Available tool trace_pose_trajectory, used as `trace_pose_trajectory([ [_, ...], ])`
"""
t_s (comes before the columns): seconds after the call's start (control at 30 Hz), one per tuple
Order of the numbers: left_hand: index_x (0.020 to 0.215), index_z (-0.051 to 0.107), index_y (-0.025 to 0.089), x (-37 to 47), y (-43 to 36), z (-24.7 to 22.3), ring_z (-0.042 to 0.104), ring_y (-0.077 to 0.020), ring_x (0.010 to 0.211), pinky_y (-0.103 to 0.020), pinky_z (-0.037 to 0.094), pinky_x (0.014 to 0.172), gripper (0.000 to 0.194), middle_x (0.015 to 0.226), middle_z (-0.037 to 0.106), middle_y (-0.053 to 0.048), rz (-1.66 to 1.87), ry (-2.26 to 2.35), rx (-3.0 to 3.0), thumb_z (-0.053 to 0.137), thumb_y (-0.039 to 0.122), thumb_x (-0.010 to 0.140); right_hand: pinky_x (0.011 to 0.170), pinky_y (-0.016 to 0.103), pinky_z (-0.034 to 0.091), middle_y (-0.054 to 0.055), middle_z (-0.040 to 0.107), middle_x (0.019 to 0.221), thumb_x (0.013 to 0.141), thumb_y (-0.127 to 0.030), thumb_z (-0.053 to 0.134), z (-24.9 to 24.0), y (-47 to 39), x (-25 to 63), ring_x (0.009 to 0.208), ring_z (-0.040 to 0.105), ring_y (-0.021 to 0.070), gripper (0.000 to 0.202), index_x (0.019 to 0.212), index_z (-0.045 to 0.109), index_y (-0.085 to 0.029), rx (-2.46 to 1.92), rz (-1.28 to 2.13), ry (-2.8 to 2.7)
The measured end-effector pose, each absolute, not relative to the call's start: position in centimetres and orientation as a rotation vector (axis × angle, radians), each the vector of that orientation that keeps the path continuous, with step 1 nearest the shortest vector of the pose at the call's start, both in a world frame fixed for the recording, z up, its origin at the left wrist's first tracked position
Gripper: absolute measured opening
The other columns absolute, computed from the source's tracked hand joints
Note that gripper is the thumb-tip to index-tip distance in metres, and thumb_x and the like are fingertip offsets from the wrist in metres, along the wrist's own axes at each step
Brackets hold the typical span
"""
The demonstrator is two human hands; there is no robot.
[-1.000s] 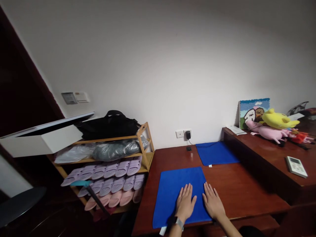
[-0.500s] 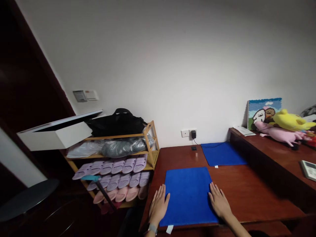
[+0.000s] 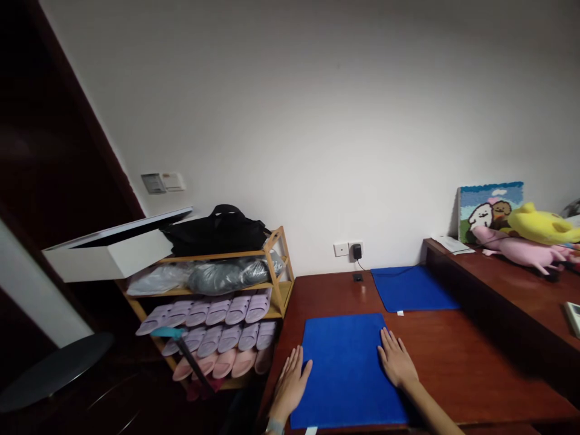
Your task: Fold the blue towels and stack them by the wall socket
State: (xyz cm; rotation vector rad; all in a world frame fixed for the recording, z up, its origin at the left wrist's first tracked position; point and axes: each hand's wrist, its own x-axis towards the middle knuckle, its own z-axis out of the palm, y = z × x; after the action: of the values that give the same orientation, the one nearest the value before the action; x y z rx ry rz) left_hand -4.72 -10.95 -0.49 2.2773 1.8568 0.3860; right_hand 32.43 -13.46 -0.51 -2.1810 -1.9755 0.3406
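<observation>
A blue cloth [image 3: 342, 374] lies spread flat on the brown wooden table [image 3: 457, 362], its white tag at the near edge. Along the cloth's left edge rests my left hand [image 3: 290, 380], palm down, fingers stretched out and a watch band on the wrist. My right hand [image 3: 396, 357] lies flat across the right edge, fingers extended, partly on the cloth and partly over the wood. Neither hand holds anything. Farther back on the table is a second blue cloth [image 3: 414, 289], also flat, with a small white tag.
Left of the table stands a wooden rack [image 3: 284, 296] with purple slippers [image 3: 217, 311], pink slippers, a black bag [image 3: 217, 232] and a white box [image 3: 109, 257]. Plush toys [image 3: 516, 246] lie on the raised surface at right. A black plug [image 3: 357, 251] sits in the wall socket.
My right hand has slid a little forward along the cloth's right edge. My left hand stays at the left edge. The whole view has shifted slightly.
</observation>
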Motion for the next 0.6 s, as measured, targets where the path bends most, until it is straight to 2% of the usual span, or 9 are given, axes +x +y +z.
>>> trace_pose_trajectory([
  [0.13, 0.166, 0.025, 0.02, 2.2, -11.0, 1.1, 0.021, -0.0255, 0.159, -0.051, 0.023, 0.131, 0.068, 0.171, 0.026, -0.006, 0.501, 1.719, 2.407, 0.019, 0.054, 0.107, 0.131, 0.04, 0.01, 0.002, 0.017, 0.173, 0.103, -0.047, 0.013, -0.2, -13.4, 32.4, 0.161, 0.012, 0.02, 0.073, 0.165, 0.019, -0.011, -2.188, 0.344, -1.967],
  [0.23, 0.166, 0.022, 0.022, 9.7, -11.4, 1.3, 0.019, -0.0249, 0.16, -0.049, 0.022, 0.132, 0.069, 0.172, 0.022, -0.003, 0.433, 1.372, 2.575, 0.018, 0.056, 0.107, 0.131, 0.041, 0.009, 0.004, 0.019, 0.173, 0.103, -0.046, 0.015, -0.2, -13.3, 32.5, 0.161, 0.012, 0.0207, 0.072, 0.165, 0.02, -0.011, -2.183, 0.333, -1.975],
  [0.33, 0.167, 0.019, 0.022, 13.9, -11.4, 0.6, 0.02, -0.0229, 0.159, -0.044, 0.022, 0.133, 0.071, 0.171, 0.023, -0.004, 0.364, 1.236, 2.593, 0.02, 0.059, 0.105, 0.131, 0.042, 0.01, 0.005, 0.02, 0.172, 0.103, -0.044, 0.017, -0.6, -13.2, 32.6, 0.161, 0.013, 0.0215, 0.071, 0.165, 0.022, -0.011, -2.175, 0.324, -1.984],
  [0.5, 0.166, 0.021, 0.019, 9.7, -10.6, 0.6, 0.017, -0.0254, 0.16, -0.05, 0.018, 0.132, 0.076, 0.172, 0.021, -0.006, 0.257, 1.401, 2.528, 0.015, 0.064, 0.104, 0.131, 0.042, 0.012, 0.004, 0.021, 0.172, 0.103, -0.045, 0.015, -0.9, -13.2, 32.6, 0.16, 0.016, 0.0208, 0.071, 0.165, 0.022, -0.012, -2.158, 0.316, -1.963],
  [0.6, 0.165, 0.02, 0.013, 3.8, -9.7, 1.8, 0.014, -0.025, 0.16, -0.047, 0.015, 0.132, 0.083, 0.173, 0.016, -0.008, 0.144, 1.612, 2.436, 0.014, 0.067, 0.103, 0.131, 0.042, 0.012, 0.003, 0.021, 0.172, 0.103, -0.047, 0.014, -0.7, -13.3, 32.5, 0.16, 0.016, 0.0207, 0.071, 0.165, 0.021, -0.012, -2.16, 0.319, -1.953],
])
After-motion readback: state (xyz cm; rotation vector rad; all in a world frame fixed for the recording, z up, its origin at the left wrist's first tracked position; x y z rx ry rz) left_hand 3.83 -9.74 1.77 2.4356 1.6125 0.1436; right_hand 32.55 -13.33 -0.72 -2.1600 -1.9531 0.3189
